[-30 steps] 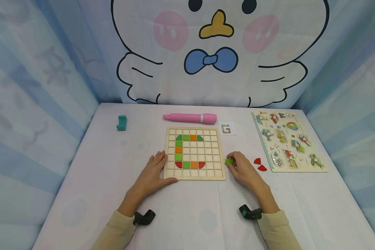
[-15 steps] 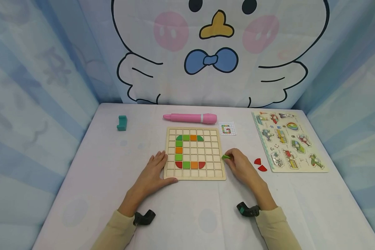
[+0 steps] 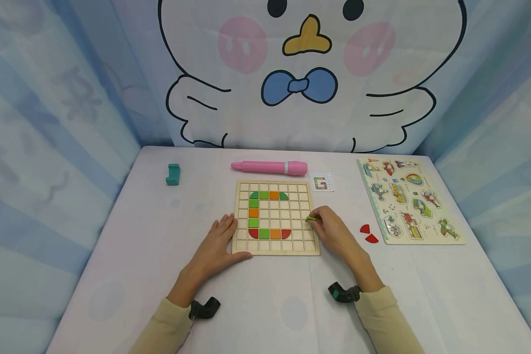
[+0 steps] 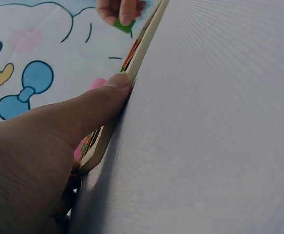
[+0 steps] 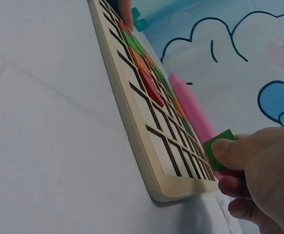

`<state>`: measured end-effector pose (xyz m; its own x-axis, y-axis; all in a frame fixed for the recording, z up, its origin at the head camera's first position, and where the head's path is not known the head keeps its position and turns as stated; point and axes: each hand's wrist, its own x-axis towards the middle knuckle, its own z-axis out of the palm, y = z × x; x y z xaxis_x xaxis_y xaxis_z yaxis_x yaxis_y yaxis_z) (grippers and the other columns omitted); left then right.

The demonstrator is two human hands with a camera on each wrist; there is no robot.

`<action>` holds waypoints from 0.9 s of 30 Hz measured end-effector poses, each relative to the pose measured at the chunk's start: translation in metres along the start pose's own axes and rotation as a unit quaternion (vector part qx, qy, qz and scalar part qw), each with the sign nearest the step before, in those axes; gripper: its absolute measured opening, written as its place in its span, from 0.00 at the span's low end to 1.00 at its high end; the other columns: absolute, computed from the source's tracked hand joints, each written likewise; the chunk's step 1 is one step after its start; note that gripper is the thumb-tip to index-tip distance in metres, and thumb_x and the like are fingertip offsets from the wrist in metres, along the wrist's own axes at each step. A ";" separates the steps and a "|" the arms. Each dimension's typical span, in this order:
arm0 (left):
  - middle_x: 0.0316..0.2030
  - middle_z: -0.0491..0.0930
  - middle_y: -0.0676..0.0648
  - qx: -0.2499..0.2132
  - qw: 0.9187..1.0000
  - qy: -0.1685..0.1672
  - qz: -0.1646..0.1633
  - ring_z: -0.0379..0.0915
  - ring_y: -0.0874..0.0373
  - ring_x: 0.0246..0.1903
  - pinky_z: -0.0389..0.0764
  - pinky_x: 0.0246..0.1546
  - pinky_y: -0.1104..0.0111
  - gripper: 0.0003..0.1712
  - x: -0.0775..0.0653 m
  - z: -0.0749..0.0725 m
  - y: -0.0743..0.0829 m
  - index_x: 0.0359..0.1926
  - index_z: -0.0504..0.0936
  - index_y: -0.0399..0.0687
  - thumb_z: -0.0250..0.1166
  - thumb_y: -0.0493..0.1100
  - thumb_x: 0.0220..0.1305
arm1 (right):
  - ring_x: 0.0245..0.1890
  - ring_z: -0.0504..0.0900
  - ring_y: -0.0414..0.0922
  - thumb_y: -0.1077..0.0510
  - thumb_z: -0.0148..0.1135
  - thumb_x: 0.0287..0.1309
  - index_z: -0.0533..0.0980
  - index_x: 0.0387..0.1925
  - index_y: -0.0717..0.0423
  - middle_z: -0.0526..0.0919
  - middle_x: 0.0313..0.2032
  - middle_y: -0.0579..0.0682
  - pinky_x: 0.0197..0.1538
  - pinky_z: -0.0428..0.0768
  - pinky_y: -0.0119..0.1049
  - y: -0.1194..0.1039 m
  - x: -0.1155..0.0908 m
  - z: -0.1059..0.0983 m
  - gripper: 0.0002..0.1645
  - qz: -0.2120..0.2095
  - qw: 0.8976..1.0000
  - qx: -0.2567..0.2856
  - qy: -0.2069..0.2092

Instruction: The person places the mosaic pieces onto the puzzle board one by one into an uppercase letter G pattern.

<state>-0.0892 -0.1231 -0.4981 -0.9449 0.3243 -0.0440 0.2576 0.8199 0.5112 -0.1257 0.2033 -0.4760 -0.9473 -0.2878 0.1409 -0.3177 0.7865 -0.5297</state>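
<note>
A wooden grid board [image 3: 301,246] lies in the middle of the table. Green, orange and red tiles [image 3: 253,213] form a C-like shape in its cells. My left hand [image 3: 212,250] rests at the board's left front corner, its fingers spread along the left side. Its thumb [image 4: 95,102] lies on the front rim in the left wrist view. Thumb and fingertips of my right hand [image 3: 334,231] pinch a green square tile [image 5: 219,148], held tilted above the board's right edge. Two red quarter-round tiles [image 3: 368,233] lie on the cloth to the right of that hand.
Behind the board lie a pink marker-shaped stick [image 3: 267,167] and a small pattern card [image 3: 322,182]. A picture puzzle board [image 3: 409,201] is at the right. A teal block [image 3: 173,174] stands at the back left. Printed curtains border the table.
My right hand has moved left and slightly away from me, carrying the green square tile from beside the board to over its right edge. The left hand stays in place.
</note>
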 end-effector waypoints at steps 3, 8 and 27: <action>0.77 0.56 0.40 0.001 1.000 -0.005 -0.002 0.45 0.46 0.79 0.48 0.80 0.52 0.61 0.000 0.000 0.000 0.76 0.58 0.36 0.69 0.70 0.54 | 0.38 0.73 0.45 0.63 0.64 0.65 0.74 0.47 0.62 0.77 0.39 0.53 0.41 0.77 0.39 -0.002 0.003 0.003 0.11 -0.008 1.000 0.006 -0.001; 0.77 0.56 0.40 0.001 1.000 -0.007 -0.004 0.45 0.46 0.79 0.48 0.81 0.52 0.61 0.000 0.000 -0.001 0.76 0.58 0.36 0.69 0.71 0.54 | 0.40 0.73 0.45 0.63 0.61 0.67 0.73 0.48 0.62 0.77 0.41 0.53 0.43 0.78 0.38 -0.006 0.008 0.006 0.11 0.004 1.000 0.018 -0.016; 0.77 0.56 0.40 0.001 1.000 -0.006 -0.008 0.45 0.46 0.79 0.48 0.80 0.52 0.61 -0.001 -0.001 0.001 0.76 0.58 0.37 0.70 0.70 0.54 | 0.46 0.77 0.45 0.63 0.59 0.69 0.75 0.51 0.61 0.80 0.48 0.53 0.52 0.81 0.43 -0.019 0.016 0.023 0.12 -0.043 0.998 0.029 -0.018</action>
<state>-0.0885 -0.1231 -0.4968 -0.9462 0.3174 -0.0626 0.2435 0.8261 0.5083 -0.1343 0.1716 -0.4829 -0.9139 -0.3740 0.1578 -0.3943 0.7256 -0.5639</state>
